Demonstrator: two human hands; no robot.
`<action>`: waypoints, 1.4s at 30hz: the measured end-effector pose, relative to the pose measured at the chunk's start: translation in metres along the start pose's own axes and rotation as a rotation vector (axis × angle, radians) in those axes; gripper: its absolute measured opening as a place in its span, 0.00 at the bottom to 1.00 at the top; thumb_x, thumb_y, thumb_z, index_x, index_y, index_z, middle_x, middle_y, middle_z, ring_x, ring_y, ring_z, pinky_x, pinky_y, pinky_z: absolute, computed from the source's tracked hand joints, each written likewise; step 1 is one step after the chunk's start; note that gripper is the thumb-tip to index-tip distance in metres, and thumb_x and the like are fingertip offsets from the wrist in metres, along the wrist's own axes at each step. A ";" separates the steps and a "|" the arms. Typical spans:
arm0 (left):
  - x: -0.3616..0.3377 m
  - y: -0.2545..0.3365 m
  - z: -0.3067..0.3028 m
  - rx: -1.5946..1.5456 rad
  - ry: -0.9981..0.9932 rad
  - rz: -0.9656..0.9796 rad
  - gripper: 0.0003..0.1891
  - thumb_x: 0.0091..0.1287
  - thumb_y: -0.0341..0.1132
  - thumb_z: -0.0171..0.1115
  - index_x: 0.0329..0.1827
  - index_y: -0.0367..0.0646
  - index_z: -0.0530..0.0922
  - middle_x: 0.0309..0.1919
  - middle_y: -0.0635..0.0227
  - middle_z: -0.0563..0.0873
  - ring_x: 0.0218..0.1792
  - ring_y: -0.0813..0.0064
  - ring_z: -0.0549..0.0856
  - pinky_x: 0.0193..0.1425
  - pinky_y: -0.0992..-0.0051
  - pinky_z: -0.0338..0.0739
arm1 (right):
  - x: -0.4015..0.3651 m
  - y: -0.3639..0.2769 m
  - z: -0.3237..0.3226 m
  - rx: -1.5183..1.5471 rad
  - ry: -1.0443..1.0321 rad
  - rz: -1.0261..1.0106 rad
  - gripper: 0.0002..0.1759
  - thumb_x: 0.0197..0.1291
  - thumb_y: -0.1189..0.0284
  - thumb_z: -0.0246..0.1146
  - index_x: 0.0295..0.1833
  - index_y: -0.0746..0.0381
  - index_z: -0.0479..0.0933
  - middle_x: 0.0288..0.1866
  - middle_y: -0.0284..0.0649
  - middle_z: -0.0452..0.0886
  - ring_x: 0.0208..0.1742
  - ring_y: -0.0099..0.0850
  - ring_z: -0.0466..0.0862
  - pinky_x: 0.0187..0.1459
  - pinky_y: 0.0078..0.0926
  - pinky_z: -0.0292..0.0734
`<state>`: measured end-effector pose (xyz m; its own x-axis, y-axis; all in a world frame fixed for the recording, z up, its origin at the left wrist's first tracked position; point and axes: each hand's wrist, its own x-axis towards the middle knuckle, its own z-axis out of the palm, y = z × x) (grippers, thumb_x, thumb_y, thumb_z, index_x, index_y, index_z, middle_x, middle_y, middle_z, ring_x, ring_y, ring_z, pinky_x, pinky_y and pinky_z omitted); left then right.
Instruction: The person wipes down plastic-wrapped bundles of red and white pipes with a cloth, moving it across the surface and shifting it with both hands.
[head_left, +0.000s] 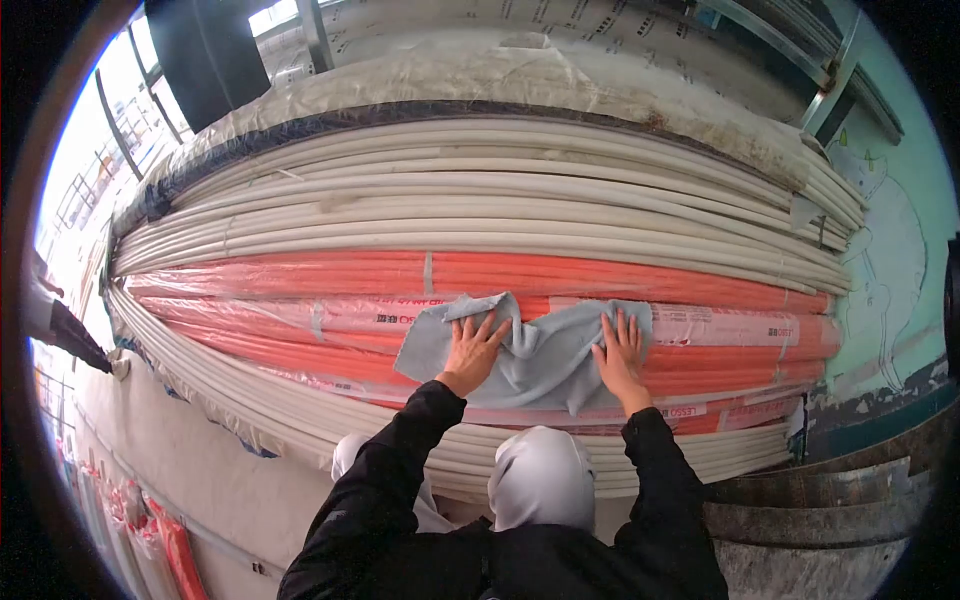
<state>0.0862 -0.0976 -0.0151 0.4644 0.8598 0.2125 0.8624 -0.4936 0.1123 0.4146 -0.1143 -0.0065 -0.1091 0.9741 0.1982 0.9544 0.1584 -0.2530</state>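
A grey-blue cloth [540, 355] lies rumpled over wrapped bundles of orange pipes [270, 325]. My left hand [473, 352] rests flat on the cloth's left part, fingers spread. On the right part my right hand [621, 358] presses down, its fingers also apart. Folds of cloth bunch up between the two hands. Clear plastic with printed labels covers the orange pipes beneath. What lies directly under the cloth is hidden.
White pipes [500, 210] are stacked behind the orange ones, and more white pipes [240, 380] run along the front. Dark curved boards [820, 510] lie at lower right. Wrapped orange pieces [175, 550] stand at lower left. Another person's leg [80, 335] shows at far left.
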 end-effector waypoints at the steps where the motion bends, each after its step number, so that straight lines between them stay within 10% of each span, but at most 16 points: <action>1: 0.004 0.001 0.000 -0.016 -0.014 -0.002 0.37 0.70 0.38 0.64 0.81 0.58 0.61 0.80 0.58 0.61 0.72 0.39 0.64 0.74 0.31 0.52 | 0.005 -0.001 0.000 0.004 0.000 -0.001 0.38 0.71 0.60 0.62 0.83 0.51 0.58 0.87 0.49 0.47 0.85 0.59 0.45 0.80 0.60 0.42; 7: 0.013 -0.006 0.000 -0.077 -0.050 -0.006 0.36 0.69 0.41 0.64 0.81 0.61 0.62 0.78 0.63 0.66 0.73 0.43 0.66 0.75 0.34 0.52 | 0.039 -0.027 0.008 -0.058 -0.070 0.039 0.36 0.72 0.54 0.59 0.82 0.52 0.60 0.84 0.52 0.54 0.83 0.60 0.49 0.79 0.62 0.45; 17: -0.002 -0.019 0.004 0.002 -0.038 0.053 0.30 0.67 0.32 0.55 0.73 0.34 0.69 0.76 0.54 0.68 0.76 0.49 0.65 0.79 0.49 0.57 | 0.029 -0.105 0.050 0.078 -0.081 -0.339 0.38 0.64 0.74 0.57 0.81 0.50 0.62 0.84 0.50 0.54 0.84 0.57 0.52 0.80 0.59 0.46; 26: -0.004 -0.005 -0.012 -0.093 -0.066 0.032 0.31 0.70 0.28 0.56 0.78 0.43 0.64 0.76 0.39 0.63 0.76 0.42 0.63 0.79 0.49 0.58 | -0.005 0.006 0.003 -0.059 0.093 0.174 0.34 0.70 0.74 0.58 0.81 0.60 0.59 0.85 0.54 0.51 0.85 0.54 0.51 0.81 0.56 0.47; 37: 0.011 -0.006 -0.008 -0.430 -0.024 0.084 0.34 0.66 0.25 0.60 0.77 0.29 0.61 0.77 0.41 0.61 0.79 0.44 0.60 0.81 0.56 0.58 | 0.029 -0.026 0.011 0.301 0.331 -0.078 0.35 0.73 0.75 0.55 0.81 0.68 0.54 0.84 0.60 0.52 0.83 0.58 0.55 0.78 0.56 0.53; 42: 0.008 -0.014 -0.016 -0.440 0.071 -0.069 0.38 0.67 0.24 0.60 0.80 0.30 0.55 0.78 0.40 0.59 0.80 0.42 0.57 0.82 0.55 0.55 | 0.074 -0.042 0.021 0.212 0.418 0.143 0.37 0.73 0.72 0.56 0.82 0.69 0.50 0.83 0.65 0.48 0.83 0.63 0.50 0.80 0.56 0.48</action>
<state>0.0748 -0.0864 0.0009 0.3805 0.8892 0.2539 0.7162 -0.4571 0.5274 0.3611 -0.0455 -0.0008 0.1814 0.8470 0.4996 0.8692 0.0994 -0.4843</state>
